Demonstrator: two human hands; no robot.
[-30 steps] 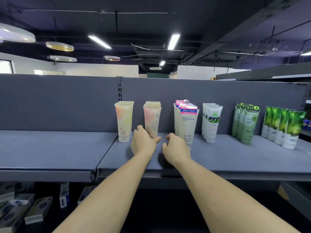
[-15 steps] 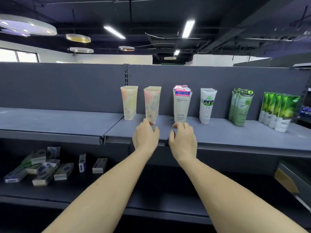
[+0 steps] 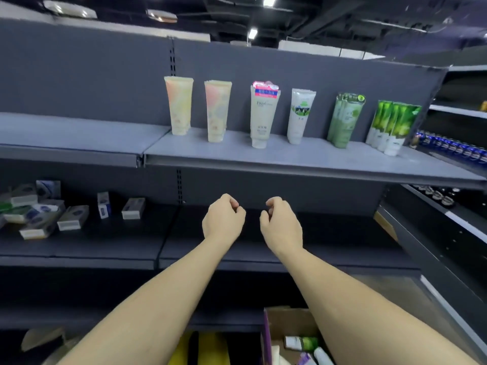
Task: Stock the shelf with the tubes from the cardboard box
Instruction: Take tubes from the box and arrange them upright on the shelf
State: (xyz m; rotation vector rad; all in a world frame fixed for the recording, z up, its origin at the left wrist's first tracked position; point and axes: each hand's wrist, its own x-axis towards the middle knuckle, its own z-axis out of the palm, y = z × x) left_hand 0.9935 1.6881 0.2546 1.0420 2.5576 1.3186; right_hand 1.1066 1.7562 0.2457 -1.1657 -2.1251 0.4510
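**Head view: both hands empty between shelf and box**

Head camera shows my left hand [image 3: 223,219] and right hand [image 3: 281,223] side by side in mid-air, fingers loosely curled, pinching nothing. They hang below the stocked shelf [image 3: 303,160] and in front of the dark, bare shelf under it.

I judge this as the gap between placements: nothing is in hand, so the next reach should go down to the cardboard box [image 3: 286,324] at the bottom edge, under my right forearm, where a few loose tubes [image 3: 303,343] lie.

Up on the shelf, the tubes stand cap-down in separate rows by brand, peach tubes [image 3: 179,105] at left through green tubes [image 3: 392,125] at right, faces forward so the labels read.
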